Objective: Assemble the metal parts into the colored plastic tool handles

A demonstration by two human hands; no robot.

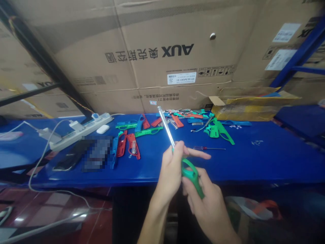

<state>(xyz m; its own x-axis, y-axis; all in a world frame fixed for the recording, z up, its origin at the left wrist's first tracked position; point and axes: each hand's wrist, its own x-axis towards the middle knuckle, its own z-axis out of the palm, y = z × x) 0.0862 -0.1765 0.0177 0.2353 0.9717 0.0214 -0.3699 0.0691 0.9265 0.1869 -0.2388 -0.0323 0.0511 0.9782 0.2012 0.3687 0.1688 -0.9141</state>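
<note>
Both my hands are on one long-nosed lighter with a green handle (191,172) and a silver metal tube (166,127), tilted up to the left above the table's front edge. My left hand (173,165) grips it where the tube meets the handle, thumb pressed on it and one finger pointing right. Lower down, my right hand (207,198) is wrapped round the green handle, and its palm side is partly hidden. Behind them a thin screwdriver (203,148) with a red handle lies on the blue table (152,171).
Red handle shells (133,145), blue and green ones (149,131) and metal bits lie scattered behind. A power strip (81,130), a dark phone (72,157) and a white case (103,129) are at left. An open carton (246,108) stands right; large cardboard boxes (152,34) form the backdrop.
</note>
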